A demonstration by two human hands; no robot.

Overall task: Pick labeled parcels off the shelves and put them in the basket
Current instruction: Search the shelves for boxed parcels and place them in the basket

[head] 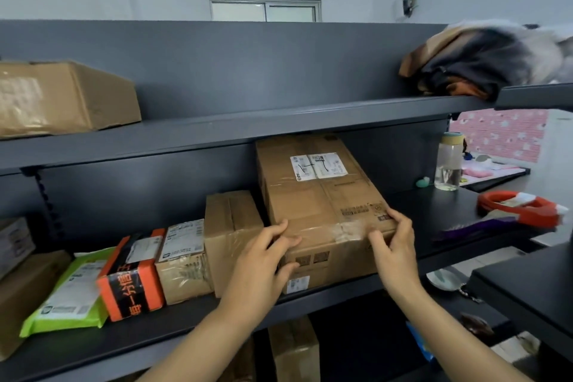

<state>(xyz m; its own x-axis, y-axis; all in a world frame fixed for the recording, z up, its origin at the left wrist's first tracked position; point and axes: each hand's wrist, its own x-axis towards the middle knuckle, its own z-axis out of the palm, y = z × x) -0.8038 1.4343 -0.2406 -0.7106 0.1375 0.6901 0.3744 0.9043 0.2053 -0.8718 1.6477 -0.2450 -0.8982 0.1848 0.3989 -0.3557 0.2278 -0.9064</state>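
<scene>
Left hand [266,253], right hand [395,245] grip taped rectangular cardboard box [322,205].

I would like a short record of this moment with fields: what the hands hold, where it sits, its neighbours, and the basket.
held item: large cardboard box, white label on top
left hand: on the box's front left corner
right hand: on its front right corner
location: middle shelf
left neighbour: smaller brown box
further left: orange-black parcel, green mailer
basket: not in view
</scene>
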